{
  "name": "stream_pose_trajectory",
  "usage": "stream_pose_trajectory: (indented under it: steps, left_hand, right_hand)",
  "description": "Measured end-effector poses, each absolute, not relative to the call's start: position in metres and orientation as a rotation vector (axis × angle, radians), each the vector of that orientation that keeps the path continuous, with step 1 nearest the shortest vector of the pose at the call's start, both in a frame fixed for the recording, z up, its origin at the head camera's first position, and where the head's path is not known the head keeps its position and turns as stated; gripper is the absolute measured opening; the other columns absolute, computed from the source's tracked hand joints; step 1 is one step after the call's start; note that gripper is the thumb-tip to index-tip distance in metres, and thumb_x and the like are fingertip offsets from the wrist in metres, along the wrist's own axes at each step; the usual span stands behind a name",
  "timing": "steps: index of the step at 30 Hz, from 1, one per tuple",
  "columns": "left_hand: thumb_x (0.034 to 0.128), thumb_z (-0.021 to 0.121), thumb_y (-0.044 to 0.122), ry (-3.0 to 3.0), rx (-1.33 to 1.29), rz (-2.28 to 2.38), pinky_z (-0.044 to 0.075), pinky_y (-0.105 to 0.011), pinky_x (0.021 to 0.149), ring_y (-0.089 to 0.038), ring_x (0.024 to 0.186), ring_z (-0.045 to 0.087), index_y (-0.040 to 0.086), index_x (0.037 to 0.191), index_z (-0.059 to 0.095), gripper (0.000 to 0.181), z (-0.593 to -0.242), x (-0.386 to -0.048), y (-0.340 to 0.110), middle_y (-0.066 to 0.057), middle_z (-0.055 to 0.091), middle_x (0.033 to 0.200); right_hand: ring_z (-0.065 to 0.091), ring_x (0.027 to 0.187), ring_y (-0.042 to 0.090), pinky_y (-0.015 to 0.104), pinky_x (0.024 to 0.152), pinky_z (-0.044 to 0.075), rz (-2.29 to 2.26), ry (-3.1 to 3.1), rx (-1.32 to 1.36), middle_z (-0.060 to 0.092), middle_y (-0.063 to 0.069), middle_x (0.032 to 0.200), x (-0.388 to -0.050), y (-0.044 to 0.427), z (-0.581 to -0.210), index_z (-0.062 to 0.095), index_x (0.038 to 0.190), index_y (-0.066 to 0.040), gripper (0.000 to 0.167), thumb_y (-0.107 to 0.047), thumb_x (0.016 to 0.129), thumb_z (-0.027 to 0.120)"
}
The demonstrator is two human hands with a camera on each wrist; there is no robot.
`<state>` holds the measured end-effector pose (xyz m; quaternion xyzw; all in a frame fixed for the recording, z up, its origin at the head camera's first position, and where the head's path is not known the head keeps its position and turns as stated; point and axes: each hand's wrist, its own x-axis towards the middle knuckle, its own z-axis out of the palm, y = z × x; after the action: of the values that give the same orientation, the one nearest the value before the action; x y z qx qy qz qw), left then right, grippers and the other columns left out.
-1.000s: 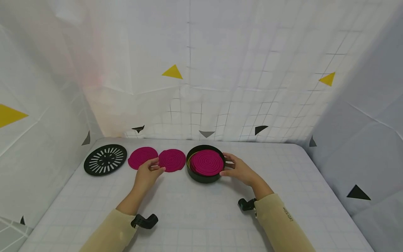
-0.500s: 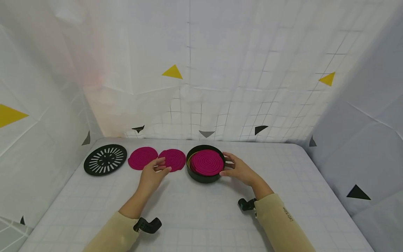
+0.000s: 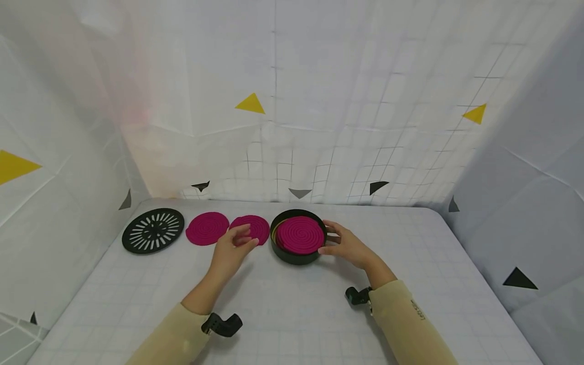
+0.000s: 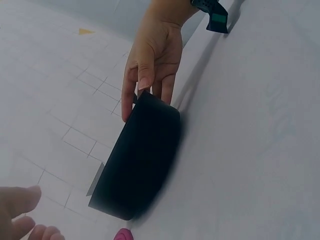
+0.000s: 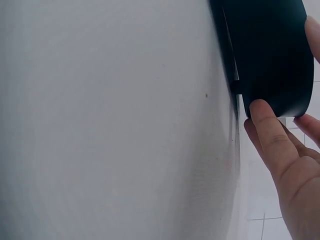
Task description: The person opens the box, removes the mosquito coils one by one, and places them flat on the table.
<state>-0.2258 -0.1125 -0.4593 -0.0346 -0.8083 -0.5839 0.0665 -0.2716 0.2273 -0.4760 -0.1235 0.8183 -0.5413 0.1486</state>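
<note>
The dark container (image 3: pixel 296 259) looks smooth and fairly matt, the magenta coils (image 3: pixel 300 235) ridged, the backdrop (image 3: pixel 337 61) like creased cloth.

Pale tan sleeves (image 3: pixel 172 335) (dark lettering (image 3: pixel 417 310) on the right one), with a bent black device (image 3: pixel 222 325) on each.

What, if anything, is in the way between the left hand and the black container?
Nothing visible blocks the gap between the left hand and the black container. A pink disc lies flat on the table beside it, seemingly too low to obstruct; the right hand holds the container's opposite side.
</note>
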Motion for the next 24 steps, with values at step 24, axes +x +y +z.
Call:
stream_pose_trajectory:
  steps: [24]
  left_hand:
    - [0.0891, 0.078, 0.016, -2.384, -0.163, -1.973, 0.056, -0.028, 0.083, -0.027, 0.116, 0.063, 0.006, 0.137, 0.059, 0.053, -0.458, -0.267, -0.080, -0.019, 0.062, 0.132]
  right_hand:
    - [0.039, 0.141, 0.039, 0.051, 0.110, 0.040, -1.561, 2.355, -0.343, 0.035, 0.018, 0.155, -0.271, 0.226, -0.473, 0.027, 0.158, -0.011, 0.095, -0.017, 0.083, 0.084]
